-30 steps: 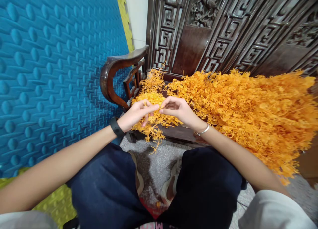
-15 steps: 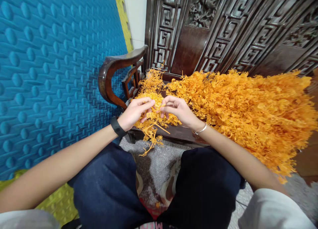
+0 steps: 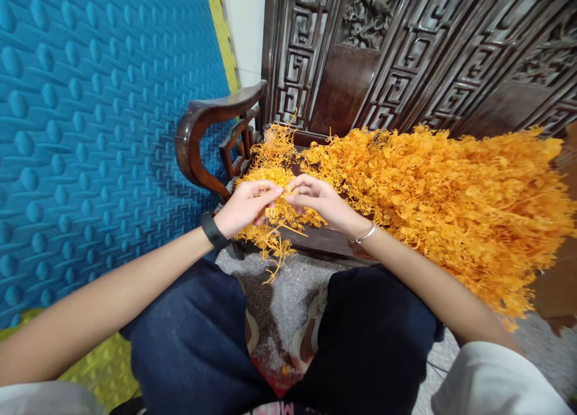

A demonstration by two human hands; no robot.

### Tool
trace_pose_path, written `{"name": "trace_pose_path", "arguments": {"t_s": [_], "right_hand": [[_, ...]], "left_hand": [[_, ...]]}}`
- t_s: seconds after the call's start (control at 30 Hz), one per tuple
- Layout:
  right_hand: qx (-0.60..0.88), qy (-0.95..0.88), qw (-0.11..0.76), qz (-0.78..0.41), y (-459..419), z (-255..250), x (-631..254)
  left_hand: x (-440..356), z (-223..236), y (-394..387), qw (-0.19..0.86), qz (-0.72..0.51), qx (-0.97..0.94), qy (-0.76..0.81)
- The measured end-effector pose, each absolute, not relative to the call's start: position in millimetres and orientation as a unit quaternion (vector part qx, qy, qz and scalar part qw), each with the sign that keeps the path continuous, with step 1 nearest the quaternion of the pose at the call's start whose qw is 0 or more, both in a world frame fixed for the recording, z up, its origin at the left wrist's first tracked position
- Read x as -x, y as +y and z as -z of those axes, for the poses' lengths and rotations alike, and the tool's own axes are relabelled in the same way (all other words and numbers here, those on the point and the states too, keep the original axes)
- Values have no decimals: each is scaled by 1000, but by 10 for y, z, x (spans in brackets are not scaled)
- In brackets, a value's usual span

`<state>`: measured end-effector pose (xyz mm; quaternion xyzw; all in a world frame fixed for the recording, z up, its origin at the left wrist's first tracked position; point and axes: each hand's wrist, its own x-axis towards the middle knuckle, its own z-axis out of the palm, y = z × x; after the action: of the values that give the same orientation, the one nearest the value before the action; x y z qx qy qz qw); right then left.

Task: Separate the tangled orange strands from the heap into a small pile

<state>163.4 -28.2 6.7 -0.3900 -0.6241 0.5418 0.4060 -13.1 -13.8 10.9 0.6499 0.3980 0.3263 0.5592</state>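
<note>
My left hand (image 3: 252,205) is closed in a pinch, thumb against forefinger, on a yellow-orange artificial plant sprig (image 3: 276,241) whose thin, curly branches hang below the fingers. Facing it, my right hand (image 3: 315,200) has its thumb and fingertips drawn together at the sprig's upper part; the fingertips of both hands nearly meet. What exactly lies between the right fingertips is too small to make out. Behind the hands, more loose sprigs (image 3: 277,148) lie on the dark wooden bench seat (image 3: 329,238).
A large heap of orange artificial sprigs (image 3: 451,193) covers the bench to the right. The bench has a curved armrest (image 3: 192,139) on the left and a carved backrest (image 3: 347,84) behind. Blue foam mat (image 3: 90,133) stretches to the left; speckled floor (image 3: 279,307) shows between my knees.
The right fingertips have shifted slightly left, closer to the left ones. The hanging sprig has turned a little, its lower tip moving right.
</note>
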Motion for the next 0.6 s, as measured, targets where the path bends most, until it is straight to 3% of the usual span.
{"name": "trace_pose_path", "arguments": {"t_s": [0.13, 0.33, 0.6], "right_hand": [[426, -621, 394, -527, -277, -84, -1640], [411, -620, 445, -499, -255, -87, -1657], [432, -526, 486, -549, -243, -70, -1605]], "left_hand": [[131, -92, -139, 555, -312, -662, 395], [113, -106, -142, 558, -267, -697, 362], [64, -132, -136, 555, -272, -696, 365]]}}
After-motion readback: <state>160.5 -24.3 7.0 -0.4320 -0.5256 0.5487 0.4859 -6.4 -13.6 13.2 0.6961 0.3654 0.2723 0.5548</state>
